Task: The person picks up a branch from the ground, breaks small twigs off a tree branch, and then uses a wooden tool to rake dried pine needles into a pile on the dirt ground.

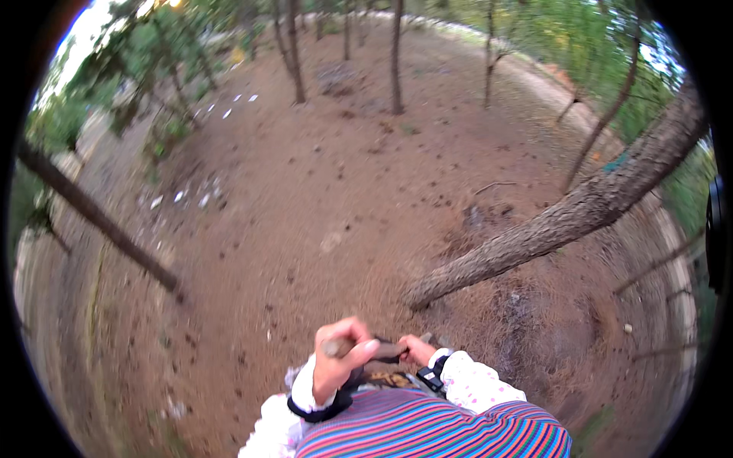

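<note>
A short wooden stick (388, 350) lies across the front of my body, held at both ends. My left hand (338, 355) is closed around its thicker end, whose blunt tip shows between thumb and fingers. Near the other end, my right hand (417, 350) grips the stick, and a small piece pokes out past the fingers. Something dark sits just under the stick between the hands; I cannot tell what it is. Both wrists wear black bands over white sleeves, the right one with a small black device (429, 378).
A thick pine trunk (515, 246) leans up to the right, just ahead. A thinner trunk (109, 226) stands at the left. Brown needle-covered ground (286, 217) holds scattered cones, with white litter (179, 196) at left. More trees stand farther off, beside a pale path (550, 83).
</note>
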The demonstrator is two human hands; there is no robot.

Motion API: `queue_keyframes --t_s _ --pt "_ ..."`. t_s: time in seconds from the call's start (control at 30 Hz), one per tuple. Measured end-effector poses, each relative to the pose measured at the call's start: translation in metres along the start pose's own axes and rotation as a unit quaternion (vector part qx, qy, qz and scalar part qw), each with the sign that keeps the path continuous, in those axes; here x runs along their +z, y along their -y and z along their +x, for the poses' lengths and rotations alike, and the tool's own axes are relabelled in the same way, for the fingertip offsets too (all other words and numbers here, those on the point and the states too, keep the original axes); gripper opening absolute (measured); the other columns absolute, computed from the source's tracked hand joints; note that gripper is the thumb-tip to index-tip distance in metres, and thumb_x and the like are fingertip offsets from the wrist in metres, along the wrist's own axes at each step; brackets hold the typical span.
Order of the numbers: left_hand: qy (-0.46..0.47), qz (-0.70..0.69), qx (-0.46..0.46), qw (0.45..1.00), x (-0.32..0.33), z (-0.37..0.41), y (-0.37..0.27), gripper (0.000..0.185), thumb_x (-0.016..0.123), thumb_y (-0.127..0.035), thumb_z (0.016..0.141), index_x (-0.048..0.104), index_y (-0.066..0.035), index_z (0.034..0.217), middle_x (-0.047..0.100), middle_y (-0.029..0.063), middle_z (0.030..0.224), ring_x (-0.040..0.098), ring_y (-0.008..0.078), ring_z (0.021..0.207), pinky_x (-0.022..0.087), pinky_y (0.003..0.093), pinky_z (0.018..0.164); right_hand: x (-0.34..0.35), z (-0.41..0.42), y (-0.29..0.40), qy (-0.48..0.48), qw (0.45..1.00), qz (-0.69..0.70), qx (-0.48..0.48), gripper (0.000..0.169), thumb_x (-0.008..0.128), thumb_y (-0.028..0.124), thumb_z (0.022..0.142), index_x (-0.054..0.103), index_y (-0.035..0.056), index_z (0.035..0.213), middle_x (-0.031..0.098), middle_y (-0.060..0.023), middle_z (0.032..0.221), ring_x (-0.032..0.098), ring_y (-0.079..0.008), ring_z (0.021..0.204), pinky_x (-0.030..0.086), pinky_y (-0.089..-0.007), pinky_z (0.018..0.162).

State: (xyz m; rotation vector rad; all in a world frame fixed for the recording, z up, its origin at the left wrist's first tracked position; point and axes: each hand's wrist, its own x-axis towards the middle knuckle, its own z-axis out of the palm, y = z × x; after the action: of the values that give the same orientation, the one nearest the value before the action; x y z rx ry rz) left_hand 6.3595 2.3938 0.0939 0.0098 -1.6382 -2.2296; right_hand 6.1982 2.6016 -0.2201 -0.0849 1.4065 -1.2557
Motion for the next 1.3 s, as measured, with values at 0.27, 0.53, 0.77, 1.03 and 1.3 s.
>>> queue_keyframes --t_s 0.27,0.53,0.77,1.03,1.3 --pt "0.139 -0.064 0.067 0.986 -0.101 0.016 -0.087 0.038 0.068 -0.018 0.07 0.042 -0.001 0.048 0.043 0.0065 0.043 0.039 0.0165 0.038 0.03 0.0304 0.04 0.111 0.101 0.062 -0.025 0.938 0.238 0.25 0.019 0.052 0.019 0.071 0.041 0.0084 0.06 0.041 -0.0058 0.051 0.032 -0.0165 0.036 0.021 -0.0262 0.031" --pt "0.269 0.061 0.155 0.948 -0.161 0.021 -0.147 0.043 0.076 -0.025 0.066 0.044 -0.003 0.049 0.042 0.0047 0.044 0.044 0.0199 0.037 0.031 0.0293 0.038 0.241 0.174 0.142 0.204 0.956 0.194 0.08 0.02 0.053 0.027 0.086 0.057 0.0076 0.084 0.057 -0.001 0.068 0.055 -0.0164 0.06 0.036 -0.0247 0.043" --pt "0.202 0.318 0.006 0.926 -0.231 0.039 -0.083 0.044 0.069 -0.041 0.065 0.049 -0.002 0.06 0.043 0.0104 0.05 0.047 0.0257 0.048 0.034 0.0343 0.047 0.131 0.143 0.099 0.051 0.986 0.155 0.018 0.016 0.055 0.019 0.085 0.055 0.0045 0.077 0.057 -0.0094 0.062 0.055 -0.019 0.05 0.041 -0.0287 0.039" --pt "-0.001 0.321 0.098 0.942 -0.281 0.088 -0.096 0.03 0.059 -0.031 0.072 0.055 -0.002 0.065 0.045 0.0142 0.05 0.05 0.0245 0.049 0.036 0.0347 0.048 0.053 0.026 -0.063 -0.068 0.952 0.122 0.273 0.024 0.05 0.021 0.086 0.062 0.0007 0.087 0.063 -0.0115 0.08 0.062 -0.0224 0.077 0.05 -0.0341 0.071" --pt "-0.321 0.191 0.223 0.9 -0.353 0.137 -0.112 0.028 0.045 -0.02 0.08 0.039 -0.007 0.056 0.035 -0.0042 0.05 0.03 0.0056 0.048 0.022 0.0249 0.044 0.145 -0.038 0.115 0.065 0.951 -0.302 0.001 0.016 0.049 0.002 0.08 0.057 -0.0033 0.092 0.063 -0.0119 0.084 0.061 -0.0181 0.07 0.052 -0.0302 0.062"
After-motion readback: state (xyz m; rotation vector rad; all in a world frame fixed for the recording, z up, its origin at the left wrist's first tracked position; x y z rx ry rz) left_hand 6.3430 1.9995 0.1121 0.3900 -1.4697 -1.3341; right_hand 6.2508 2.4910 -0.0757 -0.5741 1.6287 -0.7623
